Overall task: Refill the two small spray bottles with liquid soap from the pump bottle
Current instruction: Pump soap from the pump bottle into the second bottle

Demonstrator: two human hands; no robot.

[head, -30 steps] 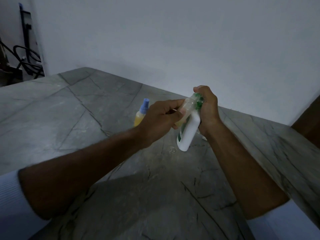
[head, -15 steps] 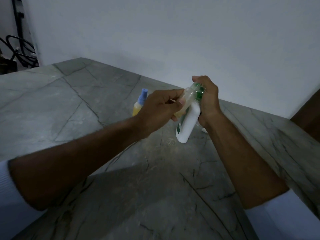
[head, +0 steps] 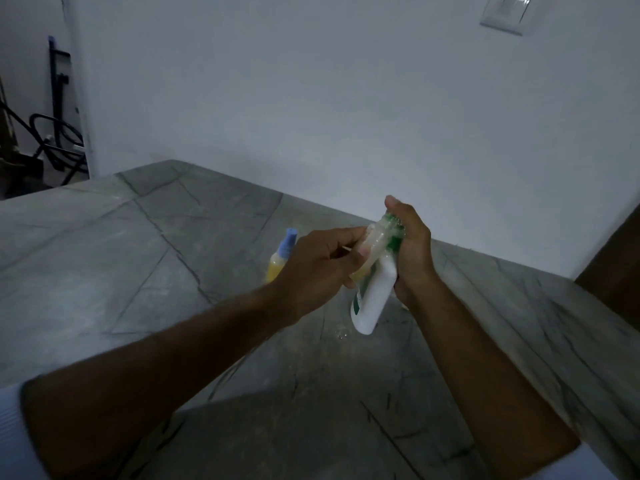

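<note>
My right hand (head: 412, 247) grips the white pump bottle (head: 375, 299) by its green top and holds it tilted above the stone counter. My left hand (head: 318, 268) holds a small clear spray bottle (head: 375, 239), uncapped, its mouth pressed up against the green pump head. Yellowish liquid shows in its lower part. Behind my left hand stands a second small spray bottle (head: 280, 261) with a blue cap and yellow liquid, partly hidden by the hand.
The grey veined stone counter (head: 138, 271) runs to a white wall at the back. A small clear drop or cap (head: 341, 334) lies on the counter below the pump bottle. Dark cables and a stand (head: 55, 140) sit at far left.
Both hands keep the same hold on the two bottles. The camera has tipped upward, so hands and bottles sit lower in the view.
</note>
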